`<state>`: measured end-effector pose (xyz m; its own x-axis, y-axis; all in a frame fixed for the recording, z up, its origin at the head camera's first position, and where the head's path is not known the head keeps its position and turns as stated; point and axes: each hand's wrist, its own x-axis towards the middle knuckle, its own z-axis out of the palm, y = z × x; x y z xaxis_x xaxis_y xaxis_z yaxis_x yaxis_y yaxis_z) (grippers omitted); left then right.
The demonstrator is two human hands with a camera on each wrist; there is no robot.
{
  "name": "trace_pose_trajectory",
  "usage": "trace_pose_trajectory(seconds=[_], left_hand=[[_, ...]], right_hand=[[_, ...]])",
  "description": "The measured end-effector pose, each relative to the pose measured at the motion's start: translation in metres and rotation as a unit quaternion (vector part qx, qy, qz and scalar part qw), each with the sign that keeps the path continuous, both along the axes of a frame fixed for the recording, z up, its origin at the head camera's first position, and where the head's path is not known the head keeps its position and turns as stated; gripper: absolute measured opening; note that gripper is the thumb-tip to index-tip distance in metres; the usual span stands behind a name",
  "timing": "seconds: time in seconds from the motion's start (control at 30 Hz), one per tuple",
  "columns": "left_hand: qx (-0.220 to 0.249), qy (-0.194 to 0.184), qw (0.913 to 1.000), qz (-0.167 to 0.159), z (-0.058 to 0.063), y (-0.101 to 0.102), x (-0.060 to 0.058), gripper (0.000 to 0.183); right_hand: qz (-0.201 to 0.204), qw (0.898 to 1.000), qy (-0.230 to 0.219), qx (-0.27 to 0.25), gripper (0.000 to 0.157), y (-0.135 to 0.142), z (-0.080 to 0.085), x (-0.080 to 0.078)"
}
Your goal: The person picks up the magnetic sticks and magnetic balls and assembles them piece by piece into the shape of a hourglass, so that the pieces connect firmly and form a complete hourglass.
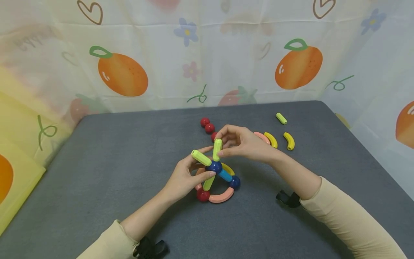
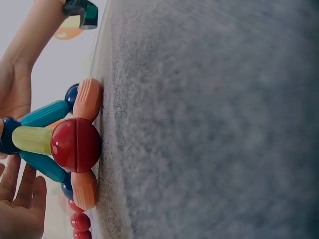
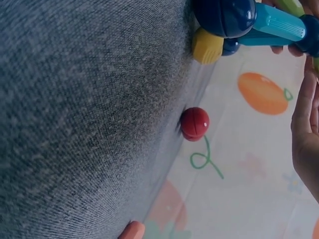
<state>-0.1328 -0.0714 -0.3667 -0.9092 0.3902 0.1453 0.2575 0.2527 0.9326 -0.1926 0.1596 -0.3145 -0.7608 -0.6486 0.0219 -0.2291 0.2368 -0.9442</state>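
A magnetic rod-and-ball frame stands on the table. Its base ring joins salmon curved rods (image 1: 221, 196) and a yellow curved rod with a red ball (image 1: 203, 195) and dark blue balls (image 1: 235, 182). Blue rods (image 2: 46, 113) and a yellow-green rod (image 2: 32, 140) slope up to a dark blue ball (image 1: 215, 167) at the top. With thumb and fingers, my left hand (image 1: 184, 176) holds that top ball; its far fingers are partly hidden. My right hand (image 1: 247, 144) pinches an upright yellow-green rod (image 1: 217, 149) above the ball. Another yellow-green rod (image 1: 201, 157) sticks out up and leftward.
Behind my hands lies a row of red balls (image 1: 209, 128). To the right are a loose yellow-green rod (image 1: 281, 118), a yellow curved rod (image 1: 289, 141), and another yellow (image 1: 271, 140) beside a salmon curved rod. A printed cloth hangs behind the grey table (image 1: 129, 144).
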Motion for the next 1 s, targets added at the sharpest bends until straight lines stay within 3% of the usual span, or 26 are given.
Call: trace_pose_trajectory(seconds=[0.17,0.43,0.67,0.87,1.0], left_hand=[[0.0,-0.029,0.9994,0.021,0.003,0.003,0.006,0.063],[0.054,-0.046,0.9968,0.036,0.001,0.009,0.009,0.063],[0.052,-0.04,0.9968,0.046,0.003,0.009,0.007,0.063],[0.028,-0.035,0.9982,0.041,0.007,0.007,0.006,0.062],[0.019,-0.033,0.9986,0.036,0.007,0.006,0.005,0.063]], right_hand=[[-0.01,1.0,-0.017,-0.013,0.037,0.004,-0.001,-0.006],[-0.077,0.996,-0.017,-0.033,0.033,0.008,-0.004,-0.029],[-0.13,0.99,0.021,0.045,0.034,0.003,-0.013,-0.051],[-0.121,0.977,0.079,0.158,0.036,-0.011,-0.024,-0.066],[-0.112,0.967,0.095,0.21,0.034,-0.019,-0.029,-0.071]])
